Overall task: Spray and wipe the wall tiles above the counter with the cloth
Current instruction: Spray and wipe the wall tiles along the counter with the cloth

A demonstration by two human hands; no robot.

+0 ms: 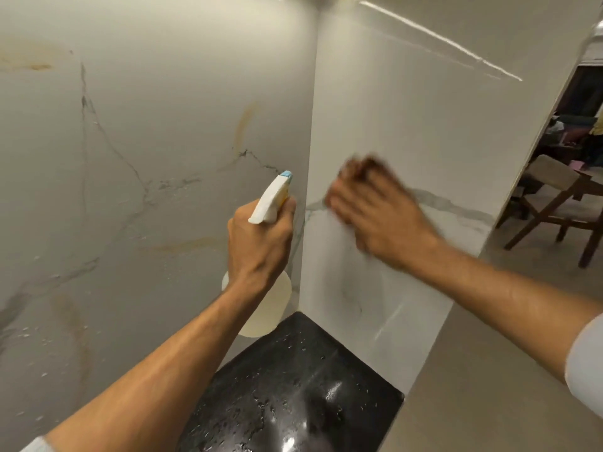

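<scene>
Head view: the left hand (261, 243) is wrapped round the neck of a white plastic spray bottle (270, 200), probably light and rigid, best held there with a finger at the trigger. The right hand (381, 216), motion-blurred, seems flat-fingered, pressing a dark cloth (367, 166), likely soft and limp, onto the glossy marble-veined wall tiles (408, 125) right of the corner, above the wet, speckled black counter (293, 386).

The right hand (375, 210) is motion-blurred and hides the cloth beneath. The left hand (261, 246) covers the neck of the spray bottle (270, 199). The right edge cuts off the chair (551, 177).
</scene>
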